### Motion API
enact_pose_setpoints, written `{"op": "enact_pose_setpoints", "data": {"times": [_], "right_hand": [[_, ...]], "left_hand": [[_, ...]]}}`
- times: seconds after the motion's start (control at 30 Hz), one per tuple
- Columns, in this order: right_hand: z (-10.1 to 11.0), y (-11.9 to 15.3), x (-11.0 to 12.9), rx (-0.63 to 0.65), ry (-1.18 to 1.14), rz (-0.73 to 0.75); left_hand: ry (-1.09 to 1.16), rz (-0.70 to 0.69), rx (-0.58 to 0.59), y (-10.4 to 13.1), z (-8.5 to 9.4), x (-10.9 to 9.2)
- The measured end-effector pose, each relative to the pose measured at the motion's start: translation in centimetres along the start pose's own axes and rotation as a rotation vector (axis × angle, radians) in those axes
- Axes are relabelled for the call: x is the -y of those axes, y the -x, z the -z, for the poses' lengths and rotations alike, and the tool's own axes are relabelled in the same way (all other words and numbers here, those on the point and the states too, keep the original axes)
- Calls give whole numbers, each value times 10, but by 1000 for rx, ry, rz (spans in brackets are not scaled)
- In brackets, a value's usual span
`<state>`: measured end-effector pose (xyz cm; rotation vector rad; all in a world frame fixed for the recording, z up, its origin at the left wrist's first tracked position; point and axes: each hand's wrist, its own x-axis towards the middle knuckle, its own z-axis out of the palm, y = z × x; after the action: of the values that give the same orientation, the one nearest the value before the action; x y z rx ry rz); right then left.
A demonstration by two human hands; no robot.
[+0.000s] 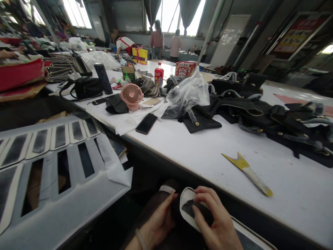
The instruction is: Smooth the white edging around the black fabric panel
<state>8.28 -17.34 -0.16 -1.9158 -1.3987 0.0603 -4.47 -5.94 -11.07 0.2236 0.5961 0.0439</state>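
Note:
At the lower middle, my left hand point(160, 220) is closed, its thumb pressed on a dark piece with a white band point(167, 189) across its end. My right hand point(220, 218) pinches a white-rimmed panel point(185, 195) with a dark middle, its rounded end pointing up. The two pieces are close together, just off the table's near edge. Another white-edged dark panel point(253, 236) shows below my right hand, partly hidden by it. On the white table point(179, 152) to the right lies a yellow, notched flat tool point(247, 172) with a pale, worn handle.
A grey-white sheet point(85, 194) at left has cut-out slots and carries several white-edged panels point(39, 142). A phone point(146, 123), pink fan point(131, 95), plastic bag point(188, 93) and black bag pieces point(241, 106) lie on the table. People point(156, 40) stand near the windows.

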Motion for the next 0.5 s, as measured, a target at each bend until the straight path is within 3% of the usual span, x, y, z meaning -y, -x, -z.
{"op": "enact_pose_setpoints", "data": {"times": [0.07,0.17,0.37,0.5], "right_hand": [[4,0,2,-37,104,167],[7,-3,4,9,235,346],[5,-8,9,199,222,194],[2,-8,10,159,130,122]], "left_hand": [[-32,-7,-3,-2,-1,1],[-61,-18,-4,-4,-5,0],[-105,-76,-18,1,-26,-10],[-100,-133,-44,3,-32,-13]]}}
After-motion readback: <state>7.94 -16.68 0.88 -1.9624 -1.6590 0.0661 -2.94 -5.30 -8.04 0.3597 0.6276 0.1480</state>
